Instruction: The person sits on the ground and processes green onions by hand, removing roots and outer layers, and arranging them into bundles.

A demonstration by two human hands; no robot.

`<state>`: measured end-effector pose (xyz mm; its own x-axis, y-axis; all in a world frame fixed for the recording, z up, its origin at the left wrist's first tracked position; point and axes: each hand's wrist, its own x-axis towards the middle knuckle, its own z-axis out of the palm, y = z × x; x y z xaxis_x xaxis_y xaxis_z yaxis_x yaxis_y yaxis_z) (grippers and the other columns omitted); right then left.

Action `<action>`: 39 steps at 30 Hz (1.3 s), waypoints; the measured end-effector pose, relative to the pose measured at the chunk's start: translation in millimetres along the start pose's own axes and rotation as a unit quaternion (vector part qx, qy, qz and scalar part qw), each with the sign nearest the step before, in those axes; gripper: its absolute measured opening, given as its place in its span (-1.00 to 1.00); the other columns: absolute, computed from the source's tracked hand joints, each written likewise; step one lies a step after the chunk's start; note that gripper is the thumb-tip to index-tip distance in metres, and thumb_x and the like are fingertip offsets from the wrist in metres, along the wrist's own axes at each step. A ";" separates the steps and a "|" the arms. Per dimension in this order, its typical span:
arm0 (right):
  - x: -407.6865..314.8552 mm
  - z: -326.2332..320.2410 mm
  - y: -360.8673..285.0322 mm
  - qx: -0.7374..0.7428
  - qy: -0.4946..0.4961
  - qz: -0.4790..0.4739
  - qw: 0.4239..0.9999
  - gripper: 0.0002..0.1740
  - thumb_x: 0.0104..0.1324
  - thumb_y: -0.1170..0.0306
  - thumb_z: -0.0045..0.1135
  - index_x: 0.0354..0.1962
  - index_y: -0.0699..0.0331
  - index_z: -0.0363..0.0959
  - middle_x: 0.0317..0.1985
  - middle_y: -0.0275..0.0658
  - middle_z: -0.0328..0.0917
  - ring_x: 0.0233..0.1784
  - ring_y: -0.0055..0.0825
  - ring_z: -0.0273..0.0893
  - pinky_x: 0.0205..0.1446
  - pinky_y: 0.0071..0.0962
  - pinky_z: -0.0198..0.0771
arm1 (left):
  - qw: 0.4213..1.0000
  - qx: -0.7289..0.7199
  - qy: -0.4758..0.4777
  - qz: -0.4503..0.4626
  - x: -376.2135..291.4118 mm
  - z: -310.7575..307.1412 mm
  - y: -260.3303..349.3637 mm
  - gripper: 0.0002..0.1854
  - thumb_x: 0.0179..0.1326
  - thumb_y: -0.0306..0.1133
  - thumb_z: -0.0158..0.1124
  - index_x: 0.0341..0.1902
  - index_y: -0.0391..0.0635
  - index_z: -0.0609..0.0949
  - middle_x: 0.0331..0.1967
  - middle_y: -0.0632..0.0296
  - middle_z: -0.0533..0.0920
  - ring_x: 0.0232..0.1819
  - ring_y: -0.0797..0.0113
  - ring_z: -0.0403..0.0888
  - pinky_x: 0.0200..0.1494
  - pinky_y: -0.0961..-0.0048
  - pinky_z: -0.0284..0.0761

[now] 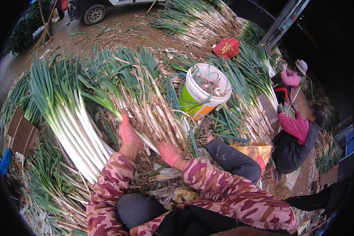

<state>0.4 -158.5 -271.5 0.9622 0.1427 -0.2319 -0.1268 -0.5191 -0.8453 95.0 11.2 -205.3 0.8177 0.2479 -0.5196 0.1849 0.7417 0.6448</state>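
Observation:
My left hand (pixel 130 127), partly covered by a pink glove, grips a green onion (pixel 146 141) where its white stalk turns green. At the lower end of the same stalk is my right hand (pixel 168 153), in a like glove, closed round it; the root end is hidden. Left of my hands lies a bundle of peeled green onions (pixel 76 132) with clean white stalks. Just beyond my hands, unpeeled green onions (pixel 156 115) with soiled stalks and dry outer leaves lie in a heap.
A white, green and orange bucket (pixel 194 97) holds peelings. Beyond it are a red bag (pixel 226 48) and another onion pile (pixel 200 23). One person (pixel 298 135) sits at right, another (pixel 290 78) farther off. A brown cardboard piece (pixel 22 131) stands at left. Loose husks cover the ground by my knees.

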 end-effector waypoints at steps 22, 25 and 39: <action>-12.7 18.4 -23.6 -0.098 -0.116 -0.056 0.987 -0.34 0.46 -0.19 0.06 -0.10 0.33 0.54 -0.34 0.07 0.68 -0.23 0.11 0.68 -0.03 -0.02 0.53 | 0.991 -0.017 -0.125 -0.042 0.9 -13.9 42.8 -0.25 0.36 0.44 0.19 -0.66 0.23 0.12 -0.80 0.51 0.03 -0.80 0.47 -0.08 -0.66 0.39 -0.16; -16.4 14.9 -23.3 -0.190 -0.123 -0.105 0.968 -0.51 0.52 -0.01 0.03 -0.10 0.31 0.51 -0.32 0.05 0.66 -0.24 0.13 0.66 -0.11 -0.02 0.54 | 0.994 -0.013 -0.103 -0.033 13.1 -20.6 42.4 -0.26 0.37 0.43 0.17 -0.67 0.24 0.12 -0.80 0.52 0.03 -0.79 0.47 -0.07 -0.66 0.39 -0.15; -27.3 11.5 -7.1 0.062 -0.053 -0.054 0.995 -0.50 0.60 0.05 -0.07 -0.24 0.30 0.65 -0.43 0.07 0.64 -0.34 0.07 0.63 -0.21 -0.16 0.50 | 0.829 -0.222 -0.504 -0.103 15.4 -30.0 46.1 -0.31 0.51 0.38 -0.05 -0.59 0.13 0.27 -0.79 0.55 0.09 -0.83 0.60 0.00 -0.76 0.49 -0.06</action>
<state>-27.8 -149.0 -264.6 0.9420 0.2838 -0.1795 -0.0583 -0.3881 -0.9198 99.8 67.9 -200.4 0.8753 -0.3924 0.2826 0.3412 0.9153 0.2140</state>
